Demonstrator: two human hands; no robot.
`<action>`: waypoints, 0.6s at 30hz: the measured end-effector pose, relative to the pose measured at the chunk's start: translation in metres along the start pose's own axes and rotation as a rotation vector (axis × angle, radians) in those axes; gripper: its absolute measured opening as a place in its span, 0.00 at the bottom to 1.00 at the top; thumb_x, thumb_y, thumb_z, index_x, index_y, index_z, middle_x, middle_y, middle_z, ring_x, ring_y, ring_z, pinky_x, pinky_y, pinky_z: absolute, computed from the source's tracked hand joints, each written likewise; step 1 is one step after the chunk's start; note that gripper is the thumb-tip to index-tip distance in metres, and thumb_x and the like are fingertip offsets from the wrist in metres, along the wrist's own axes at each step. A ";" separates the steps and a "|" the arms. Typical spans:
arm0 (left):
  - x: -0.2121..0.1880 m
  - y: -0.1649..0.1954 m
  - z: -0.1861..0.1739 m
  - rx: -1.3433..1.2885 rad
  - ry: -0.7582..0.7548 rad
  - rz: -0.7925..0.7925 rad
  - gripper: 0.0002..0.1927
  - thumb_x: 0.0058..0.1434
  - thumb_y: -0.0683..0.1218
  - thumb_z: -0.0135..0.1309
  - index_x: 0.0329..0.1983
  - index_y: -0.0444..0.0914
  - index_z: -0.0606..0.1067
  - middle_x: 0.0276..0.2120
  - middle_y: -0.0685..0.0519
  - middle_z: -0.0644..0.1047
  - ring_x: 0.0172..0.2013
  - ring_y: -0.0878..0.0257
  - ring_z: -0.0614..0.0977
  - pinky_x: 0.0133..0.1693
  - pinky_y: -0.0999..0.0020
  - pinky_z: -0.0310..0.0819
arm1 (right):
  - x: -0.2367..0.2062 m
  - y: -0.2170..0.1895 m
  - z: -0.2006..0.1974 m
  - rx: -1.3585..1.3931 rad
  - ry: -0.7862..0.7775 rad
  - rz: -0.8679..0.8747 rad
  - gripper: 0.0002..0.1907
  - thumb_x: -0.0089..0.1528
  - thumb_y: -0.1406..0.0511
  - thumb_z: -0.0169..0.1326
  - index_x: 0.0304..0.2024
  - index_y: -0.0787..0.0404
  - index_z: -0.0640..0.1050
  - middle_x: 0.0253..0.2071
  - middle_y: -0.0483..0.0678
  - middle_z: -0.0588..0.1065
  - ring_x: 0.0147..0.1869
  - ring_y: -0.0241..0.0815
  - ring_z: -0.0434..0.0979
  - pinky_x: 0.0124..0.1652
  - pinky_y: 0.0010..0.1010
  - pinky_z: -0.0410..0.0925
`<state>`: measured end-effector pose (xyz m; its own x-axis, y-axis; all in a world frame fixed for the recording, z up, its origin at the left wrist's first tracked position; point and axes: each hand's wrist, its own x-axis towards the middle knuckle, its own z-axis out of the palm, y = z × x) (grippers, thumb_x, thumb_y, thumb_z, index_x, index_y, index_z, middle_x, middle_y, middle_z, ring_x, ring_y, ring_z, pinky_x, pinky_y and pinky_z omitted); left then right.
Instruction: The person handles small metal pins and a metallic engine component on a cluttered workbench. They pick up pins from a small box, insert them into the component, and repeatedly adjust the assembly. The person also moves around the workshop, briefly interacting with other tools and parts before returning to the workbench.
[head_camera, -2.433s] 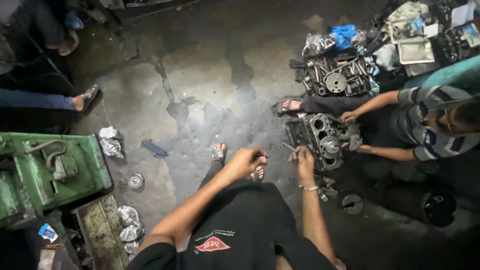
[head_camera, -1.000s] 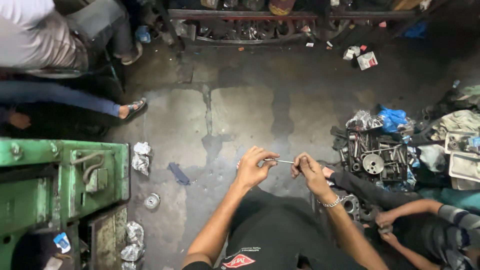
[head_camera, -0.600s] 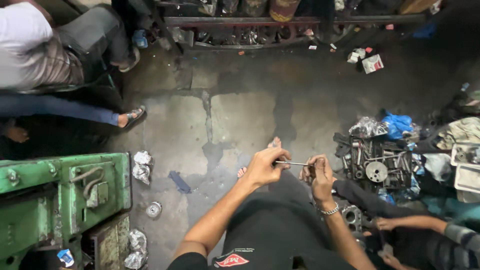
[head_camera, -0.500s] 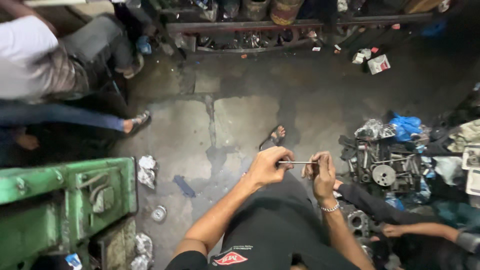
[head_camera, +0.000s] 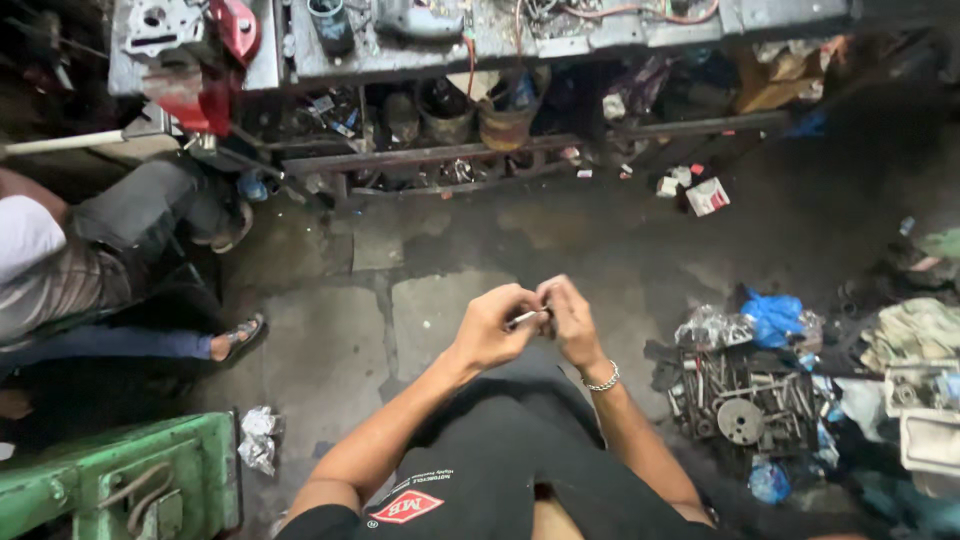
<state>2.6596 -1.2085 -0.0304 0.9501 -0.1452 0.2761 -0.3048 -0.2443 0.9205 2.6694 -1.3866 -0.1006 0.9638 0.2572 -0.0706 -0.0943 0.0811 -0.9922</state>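
Observation:
My left hand (head_camera: 497, 327) and my right hand (head_camera: 570, 318) are raised together in front of me over the stained concrete floor. Between them they pinch a thin metal rod (head_camera: 526, 318), one hand at each end, fingers nearly touching. A silver bracelet (head_camera: 603, 380) circles my right wrist. My black shirt and dark trousers fill the lower middle of the head view.
A pile of metal engine parts (head_camera: 740, 395) with a blue bag (head_camera: 772, 315) lies on the floor at right. A green machine (head_camera: 120, 485) stands at lower left. A seated person's legs (head_camera: 130, 245) are at left. A cluttered workbench (head_camera: 480, 40) with a red vise (head_camera: 215, 55) runs along the top.
The view has tilted up from the floor and engine parts toward the workbench. My hands have drawn closer together around the rod.

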 end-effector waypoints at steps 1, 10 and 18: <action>0.016 -0.001 0.003 0.055 -0.015 0.097 0.09 0.55 0.37 0.64 0.38 0.37 0.77 0.29 0.50 0.77 0.30 0.60 0.79 0.33 0.66 0.74 | 0.014 0.000 -0.004 0.053 -0.008 0.011 0.18 0.76 0.57 0.36 0.39 0.61 0.70 0.27 0.43 0.67 0.25 0.29 0.64 0.25 0.24 0.61; 0.092 -0.060 0.000 -0.655 0.120 -0.342 0.18 0.55 0.36 0.66 0.47 0.37 0.74 0.38 0.51 0.83 0.39 0.66 0.84 0.43 0.71 0.80 | 0.094 -0.026 -0.058 0.287 -0.322 -0.129 0.16 0.68 0.56 0.56 0.42 0.62 0.71 0.35 0.45 0.72 0.36 0.35 0.74 0.37 0.27 0.70; 0.130 -0.116 -0.005 -0.952 -0.060 -0.467 0.08 0.68 0.38 0.55 0.48 0.33 0.73 0.37 0.48 0.79 0.33 0.63 0.82 0.38 0.67 0.78 | 0.146 -0.019 -0.022 0.396 -0.165 -0.176 0.14 0.68 0.60 0.58 0.42 0.62 0.70 0.37 0.49 0.72 0.37 0.39 0.75 0.37 0.31 0.73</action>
<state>2.8190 -1.1940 -0.1003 0.9468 -0.2843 -0.1506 0.2914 0.5595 0.7759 2.8176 -1.3714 -0.0939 0.9241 0.3539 0.1443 -0.0521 0.4908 -0.8697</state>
